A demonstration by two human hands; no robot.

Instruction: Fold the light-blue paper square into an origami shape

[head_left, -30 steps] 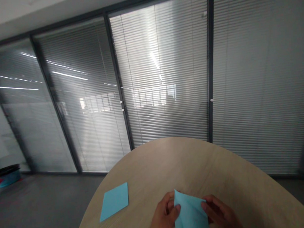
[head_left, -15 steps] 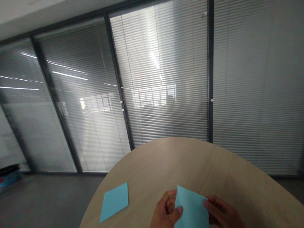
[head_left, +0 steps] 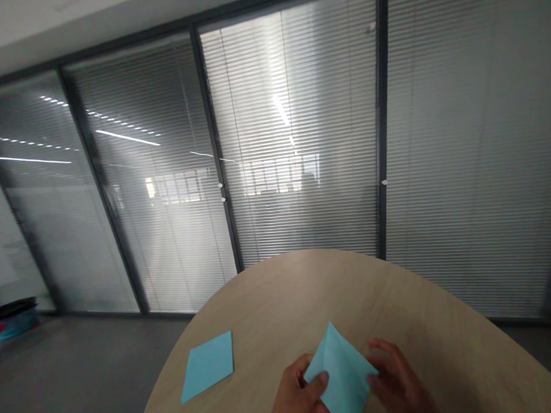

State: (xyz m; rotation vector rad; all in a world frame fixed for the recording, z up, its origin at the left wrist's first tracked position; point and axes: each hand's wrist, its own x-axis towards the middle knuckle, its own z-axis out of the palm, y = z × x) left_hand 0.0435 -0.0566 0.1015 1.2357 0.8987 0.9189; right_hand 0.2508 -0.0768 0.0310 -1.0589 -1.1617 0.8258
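Observation:
A light blue sheet of paper [head_left: 342, 373] with a crease running down from its top corner is held up over the table, one corner pointing away from me. My left hand [head_left: 300, 389] grips its left side, thumb on the front face and fingers behind. At the right corner, my right hand [head_left: 399, 377] pinches the edge with its thumb low, while the index finger is raised off the paper. The lower end of the sheet runs close to the bottom of the view. To the left lies a flat stack of the same blue paper [head_left: 209, 364].
The round wooden table [head_left: 314, 289] has its curved far edge near a glass partition with blinds [head_left: 298, 218]. A dark-rimmed blue bin [head_left: 17, 318] stands on the grey floor [head_left: 100, 369] at the far left.
The sheet has turned so that its top corner points up more and its right corner sticks out. My right index finger has lifted away from the paper. The stack has not moved.

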